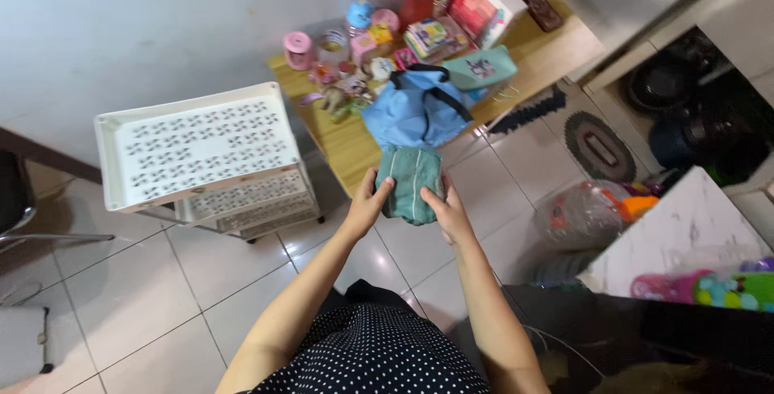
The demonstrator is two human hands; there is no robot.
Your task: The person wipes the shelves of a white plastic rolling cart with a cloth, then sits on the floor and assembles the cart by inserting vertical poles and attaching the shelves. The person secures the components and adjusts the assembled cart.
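Observation:
A folded green cloth with pale stripes hangs between my two hands in front of a low wooden table. My left hand grips its left edge. My right hand grips its right edge. Just beyond the cloth a blue bag with dark straps lies on the table, next to a teal pouch. Both forearms reach out over a tiled floor, above my dark dotted garment.
Toys, pink cups and small boxes crowd the table's far side. A white perforated plastic shelf rack stands to the left. A clear plastic bag and a white marbled surface lie to the right. A patterned mat lies beyond.

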